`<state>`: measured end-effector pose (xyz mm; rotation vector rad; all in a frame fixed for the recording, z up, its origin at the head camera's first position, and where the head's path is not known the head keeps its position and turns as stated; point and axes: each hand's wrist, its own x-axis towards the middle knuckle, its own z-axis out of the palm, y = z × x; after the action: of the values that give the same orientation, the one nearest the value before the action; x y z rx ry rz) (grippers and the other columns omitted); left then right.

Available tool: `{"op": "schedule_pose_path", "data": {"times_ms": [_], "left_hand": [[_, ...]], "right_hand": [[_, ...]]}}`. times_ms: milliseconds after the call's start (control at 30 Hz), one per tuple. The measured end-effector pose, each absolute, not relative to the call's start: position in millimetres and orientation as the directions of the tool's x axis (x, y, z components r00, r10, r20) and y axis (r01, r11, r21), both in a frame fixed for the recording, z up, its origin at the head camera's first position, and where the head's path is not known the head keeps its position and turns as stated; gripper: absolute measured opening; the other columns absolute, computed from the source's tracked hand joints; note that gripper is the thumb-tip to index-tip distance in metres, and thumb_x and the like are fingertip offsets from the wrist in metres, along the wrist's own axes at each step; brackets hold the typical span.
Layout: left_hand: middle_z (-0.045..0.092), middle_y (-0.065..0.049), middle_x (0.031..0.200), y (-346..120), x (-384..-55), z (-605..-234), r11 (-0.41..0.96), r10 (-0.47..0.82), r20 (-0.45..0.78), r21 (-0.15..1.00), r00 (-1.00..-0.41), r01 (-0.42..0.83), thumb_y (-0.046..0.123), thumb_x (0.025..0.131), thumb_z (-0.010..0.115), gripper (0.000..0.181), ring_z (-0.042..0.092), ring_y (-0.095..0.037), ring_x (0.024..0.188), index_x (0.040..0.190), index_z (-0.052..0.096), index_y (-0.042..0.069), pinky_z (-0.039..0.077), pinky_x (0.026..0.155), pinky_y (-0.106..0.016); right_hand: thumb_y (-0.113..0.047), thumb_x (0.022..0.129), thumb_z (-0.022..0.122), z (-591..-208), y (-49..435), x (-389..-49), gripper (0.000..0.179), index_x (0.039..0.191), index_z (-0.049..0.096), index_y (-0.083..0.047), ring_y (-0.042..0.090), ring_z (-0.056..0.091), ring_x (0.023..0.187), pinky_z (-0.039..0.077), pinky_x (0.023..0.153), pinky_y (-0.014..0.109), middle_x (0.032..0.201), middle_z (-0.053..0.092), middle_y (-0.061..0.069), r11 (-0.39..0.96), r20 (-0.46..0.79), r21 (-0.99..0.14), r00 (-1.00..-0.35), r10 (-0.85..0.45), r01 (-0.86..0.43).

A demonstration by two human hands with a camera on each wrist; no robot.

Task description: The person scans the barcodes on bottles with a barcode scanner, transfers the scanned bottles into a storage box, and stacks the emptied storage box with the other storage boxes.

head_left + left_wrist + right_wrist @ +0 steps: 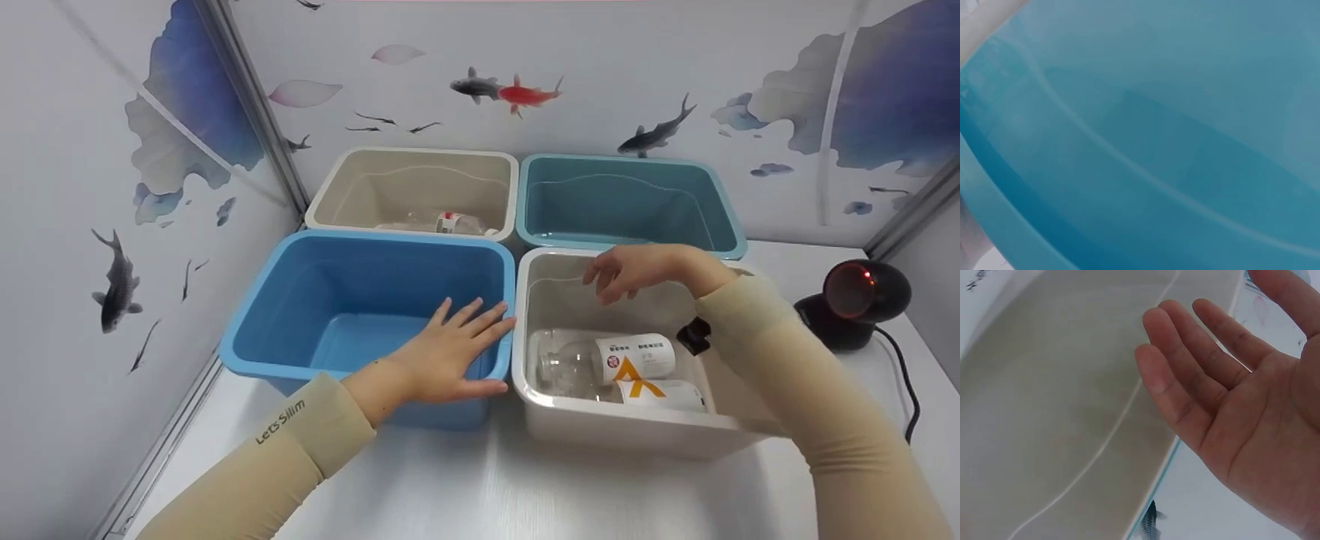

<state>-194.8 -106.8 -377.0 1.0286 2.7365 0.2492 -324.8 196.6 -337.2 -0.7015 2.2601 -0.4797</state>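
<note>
My left hand (446,356) lies over the right rim of the blue bin (281,360), fingers spread and thumb pointing right. In the left wrist view only the bin's blue inner wall (1185,140) fills the picture, and the hand is out of sight. Over the back of the white bin (622,427) hangs my right hand (637,268), its fingers loosely bent and nothing in them. The right wrist view shows that palm (1258,422) bare. Inside the white bin lie clear plastic bottles, one with a white label (637,358) bearing an orange mark.
Behind stand a beige bin (337,187) holding clear bottles (457,223) and a teal bin (637,199). At the right is a black device (862,300) with a red light and a cable. Printed wall panels (570,45) enclose the white table (480,495).
</note>
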Motion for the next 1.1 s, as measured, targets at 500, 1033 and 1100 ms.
{"op": "schedule_pose_path", "data": {"times_ms": [500, 1033, 1100], "left_hand": [[0.005, 0.004, 0.160, -107, -196, -377, 0.741, 0.666, -0.125, 0.222, -0.735, 0.633, 0.066, 0.088, 0.040, 0.080, 0.006, -0.029, 0.147, 0.152, 0.011, 0.026, 0.003, 0.114, -0.059], [0.005, 0.004, 0.159, -107, -196, -376, 0.740, 0.668, -0.130, 0.221, -0.733, 0.635, 0.068, 0.087, 0.038, 0.081, 0.006, -0.030, 0.147, 0.152, 0.010, 0.027, 0.003, 0.114, -0.059], [0.005, 0.004, 0.159, -106, -196, -376, 0.739, 0.669, -0.129, 0.224, -0.732, 0.636, 0.068, 0.087, 0.038, 0.081, 0.006, -0.029, 0.147, 0.152, 0.010, 0.027, 0.003, 0.114, -0.059]], "right_hand": [[-0.020, 0.080, 0.069, -378, 203, -314, 0.061, 0.134, 0.046, -0.001, 0.039, 0.044, 0.125, 0.039, 0.101, 0.053, 0.135, 0.049, 0.021, 0.857, -0.645, -0.293, -0.574, -0.505, -0.424], [-0.019, 0.067, 0.084, -412, 210, -303, 0.076, 0.135, 0.049, -0.008, 0.037, 0.048, 0.117, 0.035, 0.099, 0.062, 0.137, 0.050, 0.016, 0.947, -0.722, -0.161, -0.621, -0.305, -0.279], [-0.021, 0.066, 0.085, -413, 211, -302, 0.079, 0.135, 0.049, -0.010, 0.035, 0.047, 0.116, 0.032, 0.101, 0.063, 0.139, 0.048, 0.014, 0.954, -0.715, -0.164, -0.637, -0.289, -0.250]]}}
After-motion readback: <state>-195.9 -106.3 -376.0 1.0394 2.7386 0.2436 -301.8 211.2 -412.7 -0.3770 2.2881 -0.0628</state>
